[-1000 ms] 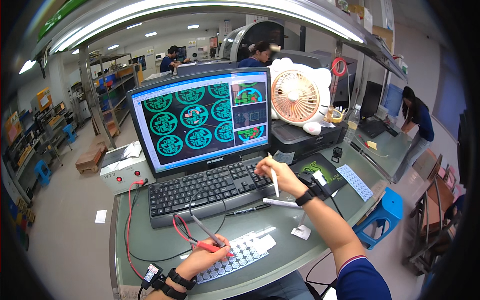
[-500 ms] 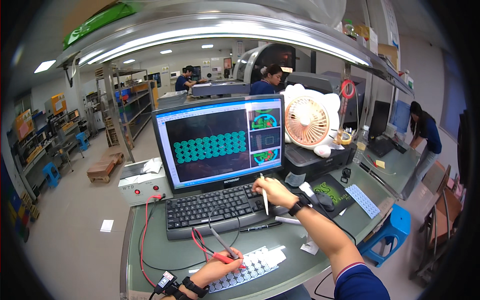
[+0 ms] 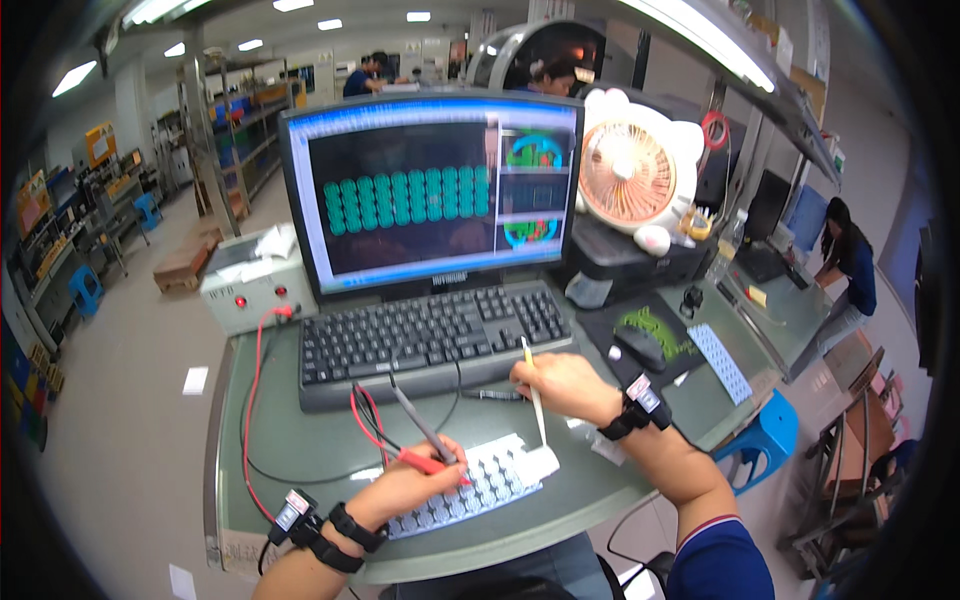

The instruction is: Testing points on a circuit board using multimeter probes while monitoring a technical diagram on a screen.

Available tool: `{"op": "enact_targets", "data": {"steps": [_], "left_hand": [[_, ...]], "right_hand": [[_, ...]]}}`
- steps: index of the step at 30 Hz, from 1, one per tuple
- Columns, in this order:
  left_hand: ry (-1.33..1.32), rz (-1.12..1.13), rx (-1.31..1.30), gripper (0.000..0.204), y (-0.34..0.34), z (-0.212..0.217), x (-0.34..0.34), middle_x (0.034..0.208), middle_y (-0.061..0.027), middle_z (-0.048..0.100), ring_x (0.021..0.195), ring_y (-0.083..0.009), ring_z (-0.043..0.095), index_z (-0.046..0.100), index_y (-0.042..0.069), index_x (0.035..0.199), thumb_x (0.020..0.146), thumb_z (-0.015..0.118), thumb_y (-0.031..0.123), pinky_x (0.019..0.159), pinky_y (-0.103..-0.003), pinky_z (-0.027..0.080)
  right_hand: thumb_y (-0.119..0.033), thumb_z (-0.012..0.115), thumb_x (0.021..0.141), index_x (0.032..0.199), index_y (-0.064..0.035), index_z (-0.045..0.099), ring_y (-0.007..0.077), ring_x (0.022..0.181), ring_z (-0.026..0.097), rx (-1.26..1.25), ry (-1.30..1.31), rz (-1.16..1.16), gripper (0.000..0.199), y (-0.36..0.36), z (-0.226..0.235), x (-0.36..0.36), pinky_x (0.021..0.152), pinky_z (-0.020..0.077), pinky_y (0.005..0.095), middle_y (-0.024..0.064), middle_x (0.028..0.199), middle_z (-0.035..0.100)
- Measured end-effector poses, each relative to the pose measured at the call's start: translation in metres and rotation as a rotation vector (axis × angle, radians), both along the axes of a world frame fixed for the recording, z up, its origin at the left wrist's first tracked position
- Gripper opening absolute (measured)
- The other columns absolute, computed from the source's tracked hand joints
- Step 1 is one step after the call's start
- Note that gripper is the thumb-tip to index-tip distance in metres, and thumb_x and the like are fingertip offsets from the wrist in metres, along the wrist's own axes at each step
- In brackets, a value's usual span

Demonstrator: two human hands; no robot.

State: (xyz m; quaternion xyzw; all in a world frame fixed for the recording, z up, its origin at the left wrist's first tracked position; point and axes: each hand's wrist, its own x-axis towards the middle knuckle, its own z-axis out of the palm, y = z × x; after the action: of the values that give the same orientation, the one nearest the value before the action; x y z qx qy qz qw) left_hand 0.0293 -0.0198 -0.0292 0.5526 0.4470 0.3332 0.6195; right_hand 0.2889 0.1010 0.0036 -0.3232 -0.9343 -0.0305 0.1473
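My left hand [image 3: 420,484] is closed around a red test probe [image 3: 422,461] and a grey test probe [image 3: 424,424], both wired. Their tips are close to a white panel of round circuit boards [image 3: 440,513] lying on the bench. My right hand [image 3: 568,386] pinches a slim white stick-like tool [image 3: 539,412], its lower end pointing down toward a white slip of paper [image 3: 538,466] at the panel's right end. Whether that end touches the slip I cannot tell. Behind my hands sits a black keyboard [image 3: 430,340].
A monitor [image 3: 400,265] showing rows of green circles stands behind the keyboard. Left of it is a white box with red terminals [image 3: 258,300]. To the right are a mouse [image 3: 640,348], a blue-white panel [image 3: 720,362] and a white fan [image 3: 625,170]. Cables loop across the green bench [image 3: 320,440].
The view has tipped downward. My right hand, with the white tool, has come off the keyboard's right side toward the circuit board panel. My left hand keeps both probes at the panel.
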Motion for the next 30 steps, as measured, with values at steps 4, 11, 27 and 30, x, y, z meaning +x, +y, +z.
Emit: {"op": "enact_targets", "data": {"steps": [4,11,27,30], "left_hand": [[-0.046,0.021,-0.023,0.017,0.001,0.007,0.002,0.084,-0.0019,0.063,0.071,-0.0074,0.06,0.059,0.003,0.097,0.089,0.065,0.018,0.063,-0.023,0.049],[-0.034,0.004,-0.033,0.021,0.001,0.002,-0.003,0.089,-0.0034,0.06,0.076,-0.01,0.061,0.057,0.002,0.103,0.088,0.065,0.015,0.063,-0.023,0.05],[-0.341,-0.317,-0.083,0.05,-0.011,0.019,-0.022,0.063,-0.0098,0.055,0.079,-0.026,0.053,0.064,-0.001,0.062,0.09,0.044,0.036,0.082,-0.04,0.044],[-0.458,-0.251,0.014,0.054,-0.005,0.014,-0.03,0.058,-0.0088,0.049,0.076,-0.0288,0.055,0.061,0.0,0.058,0.091,0.038,0.037,0.078,-0.039,0.045]], "right_hand": [[-0.016,0.071,0.075,0.092,-0.0082,0.057,0.031,0.075,0.065,-0.048,-0.062,0.023,0.024,-0.006,-0.003,0.004,0.06,0.0508,0.0421,0.0099,0.083,0.063],[-0.007,0.071,0.079,0.108,-0.0042,0.056,0.0235,0.077,0.068,-0.37,0.292,0.024,0.033,-0.028,0.022,0.009,0.064,0.0537,0.0344,0.0092,0.085,0.062],[-0.005,0.063,0.091,0.094,-0.0026,0.051,0.0139,0.061,0.063,-1.245,1.064,0.22,0.013,-0.081,0.007,-0.041,0.054,0.0536,0.0279,0.0109,0.077,0.061],[-0.012,0.057,0.095,0.091,-0.0025,0.045,0.0156,0.06,0.063,-1.18,1.155,0.109,0.016,-0.068,-0.002,-0.013,0.054,0.0548,0.0298,0.0112,0.074,0.059]]}}
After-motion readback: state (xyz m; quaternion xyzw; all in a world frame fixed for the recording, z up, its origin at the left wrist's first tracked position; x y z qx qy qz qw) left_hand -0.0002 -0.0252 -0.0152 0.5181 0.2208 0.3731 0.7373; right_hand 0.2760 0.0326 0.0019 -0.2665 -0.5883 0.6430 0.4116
